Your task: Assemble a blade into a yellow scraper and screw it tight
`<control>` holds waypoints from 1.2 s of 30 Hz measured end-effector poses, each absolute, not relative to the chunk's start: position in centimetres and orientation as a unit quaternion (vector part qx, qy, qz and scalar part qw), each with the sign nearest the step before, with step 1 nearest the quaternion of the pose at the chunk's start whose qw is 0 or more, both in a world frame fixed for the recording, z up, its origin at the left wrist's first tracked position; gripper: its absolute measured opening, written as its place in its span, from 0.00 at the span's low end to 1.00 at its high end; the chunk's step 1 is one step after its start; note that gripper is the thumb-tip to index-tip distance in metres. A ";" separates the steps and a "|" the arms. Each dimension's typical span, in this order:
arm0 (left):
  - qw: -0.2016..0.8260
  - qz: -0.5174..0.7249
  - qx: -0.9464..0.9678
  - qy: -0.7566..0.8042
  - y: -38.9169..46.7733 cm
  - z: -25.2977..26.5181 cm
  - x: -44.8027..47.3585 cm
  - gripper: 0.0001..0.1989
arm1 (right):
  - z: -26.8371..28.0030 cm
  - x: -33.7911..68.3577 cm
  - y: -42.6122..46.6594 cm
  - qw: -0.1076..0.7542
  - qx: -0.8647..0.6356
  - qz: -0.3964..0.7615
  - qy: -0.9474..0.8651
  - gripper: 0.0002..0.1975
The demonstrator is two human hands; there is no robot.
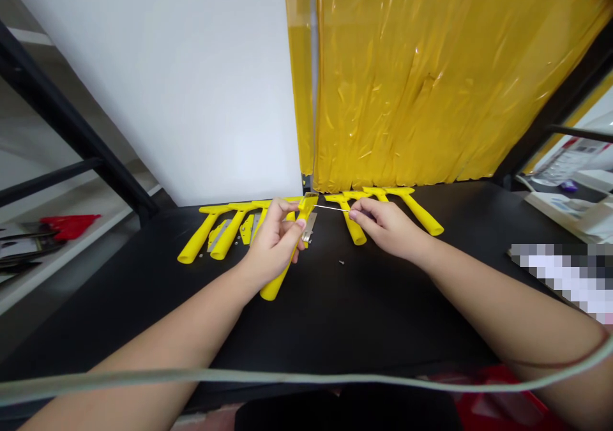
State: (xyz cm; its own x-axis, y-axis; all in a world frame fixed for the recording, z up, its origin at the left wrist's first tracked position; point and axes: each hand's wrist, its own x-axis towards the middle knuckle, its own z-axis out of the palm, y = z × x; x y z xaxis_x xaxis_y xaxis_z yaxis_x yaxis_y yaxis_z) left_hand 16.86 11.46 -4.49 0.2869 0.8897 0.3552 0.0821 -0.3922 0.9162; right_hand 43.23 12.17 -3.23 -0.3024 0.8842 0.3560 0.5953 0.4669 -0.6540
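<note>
Yellow plastic sheeting point(407, 80) hangs behind the black worktop point(359, 329), along whose far edge yellow handles point(424, 216) lie to left and right. Between these, hands apart, the left hand point(275, 242) grips another handle point(276, 284) and the right hand point(390, 226) pinches a screwdriver point(332, 208), its tip at that handle's head. One small screw point(341, 262) lies nearer the worktop's middle
</note>
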 end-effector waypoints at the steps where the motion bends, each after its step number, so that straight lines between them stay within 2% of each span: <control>1: 0.420 0.477 0.688 0.351 11.5 -4.5 16.8 0.14 | -3.2 43.1 12.1 0.360 -0.477 0.209 -0.774 0.16; 4: 0.416 0.472 0.702 0.332 11.4 -4.6 16.6 0.13 | -3.1 42.7 12.0 0.380 -0.485 0.315 -0.722 0.20; 8: 0.415 0.482 0.714 0.291 11.3 -4.4 16.4 0.13 | -2.7 42.4 11.5 0.363 -0.439 0.586 -0.576 0.25; 11: 0.407 0.489 0.721 0.274 11.4 -4.5 16.4 0.13 | -2.7 42.5 11.5 0.333 -0.423 0.649 -0.538 0.26; 14: 0.398 0.485 0.723 0.288 11.5 -4.7 16.3 0.13 | -3.5 42.7 11.8 0.348 -0.449 0.546 -0.615 0.23; 18: 0.425 0.458 0.703 0.339 11.5 -4.9 16.4 0.13 | -4.1 42.9 11.8 0.358 -0.456 0.273 -0.767 0.12; 20: 0.442 0.444 0.694 0.354 11.4 -4.8 16.5 0.13 | -3.8 42.9 11.6 0.348 -0.434 0.174 -0.813 0.07; 23: 0.457 0.441 0.690 0.348 11.2 -4.6 16.8 0.13 | -3.2 42.9 11.1 0.338 -0.418 0.098 -0.837 0.05; 25: 0.461 0.443 0.690 0.339 11.0 -4.4 17.0 0.13 | -3.0 42.8 11.0 0.344 -0.424 0.107 -0.831 0.07; 28: 0.460 0.446 0.695 0.326 10.8 -4.1 17.2 0.14 | -3.0 42.5 11.0 0.368 -0.443 0.202 -0.792 0.10; 34: 0.442 0.453 0.714 0.299 10.6 -4.1 16.8 0.13 | -2.6 42.1 11.1 0.417 -0.406 0.518 -0.626 0.19; 36: 0.426 0.457 0.730 0.278 10.5 -4.1 16.6 0.11 | -2.2 42.0 10.8 0.418 -0.385 0.587 -0.577 0.21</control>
State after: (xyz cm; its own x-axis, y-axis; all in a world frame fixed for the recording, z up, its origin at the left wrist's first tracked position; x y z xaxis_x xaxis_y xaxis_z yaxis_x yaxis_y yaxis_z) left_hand 16.59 10.51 -4.11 0.4282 0.7948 0.4301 0.0164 -0.4827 0.8756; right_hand 42.01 10.85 -2.20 -0.3545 0.9346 0.0304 -0.0467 0.0148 -0.9988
